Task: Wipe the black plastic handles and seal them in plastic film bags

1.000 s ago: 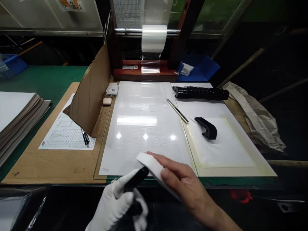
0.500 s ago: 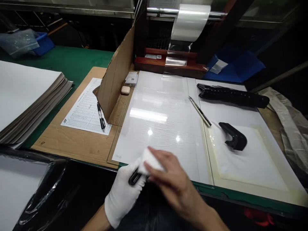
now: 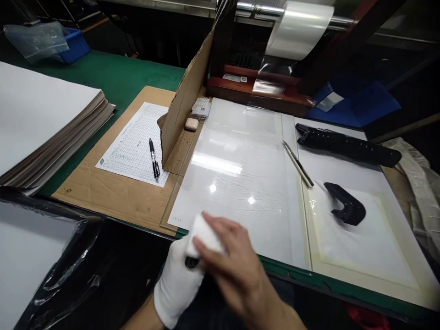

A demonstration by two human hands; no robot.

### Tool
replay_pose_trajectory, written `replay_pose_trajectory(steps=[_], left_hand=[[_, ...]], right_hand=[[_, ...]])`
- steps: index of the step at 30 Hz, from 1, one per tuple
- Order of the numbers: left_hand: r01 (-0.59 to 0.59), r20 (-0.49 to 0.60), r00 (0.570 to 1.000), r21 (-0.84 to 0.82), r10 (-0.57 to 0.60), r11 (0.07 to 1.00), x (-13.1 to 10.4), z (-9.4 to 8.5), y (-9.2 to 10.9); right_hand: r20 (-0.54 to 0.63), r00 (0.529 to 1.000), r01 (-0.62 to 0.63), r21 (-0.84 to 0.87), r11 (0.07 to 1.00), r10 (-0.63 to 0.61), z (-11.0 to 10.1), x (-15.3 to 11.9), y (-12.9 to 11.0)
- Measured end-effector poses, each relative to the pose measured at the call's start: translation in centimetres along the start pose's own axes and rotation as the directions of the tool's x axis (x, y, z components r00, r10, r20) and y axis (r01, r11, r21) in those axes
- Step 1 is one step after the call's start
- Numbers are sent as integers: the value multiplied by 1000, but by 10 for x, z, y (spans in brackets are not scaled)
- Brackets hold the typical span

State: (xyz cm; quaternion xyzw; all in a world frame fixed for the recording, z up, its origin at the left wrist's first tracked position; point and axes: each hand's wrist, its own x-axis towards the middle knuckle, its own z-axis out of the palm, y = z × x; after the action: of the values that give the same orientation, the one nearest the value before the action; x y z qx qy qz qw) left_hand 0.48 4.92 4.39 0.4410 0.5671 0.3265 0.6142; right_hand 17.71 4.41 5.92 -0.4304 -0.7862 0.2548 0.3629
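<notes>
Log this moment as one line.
left hand (white-gloved): grips rounded black part, mostly hidden | right hand (bare): holds soft-looking white pad over it | nearby: hooked black piece on white sheet

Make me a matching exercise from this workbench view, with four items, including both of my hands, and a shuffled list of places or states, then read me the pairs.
Column one
1. Left hand
2. Right hand
3. Film roll
4. Black pen

Column two
A. On a metal rod
B. Gloved in white, around a black part
C. Lying on a printed sheet
D. Bare, holding a white pad

Pairs: 1-B, 2-D, 3-A, 4-C.
</notes>
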Motion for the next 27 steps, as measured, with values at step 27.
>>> replay_pose_trajectory(steps=[27], left_hand=[[-161,-95,982,44,165,986,-18,-11,20]], right_hand=[[-315,879,-317,179,931,359,-19,70,36]])
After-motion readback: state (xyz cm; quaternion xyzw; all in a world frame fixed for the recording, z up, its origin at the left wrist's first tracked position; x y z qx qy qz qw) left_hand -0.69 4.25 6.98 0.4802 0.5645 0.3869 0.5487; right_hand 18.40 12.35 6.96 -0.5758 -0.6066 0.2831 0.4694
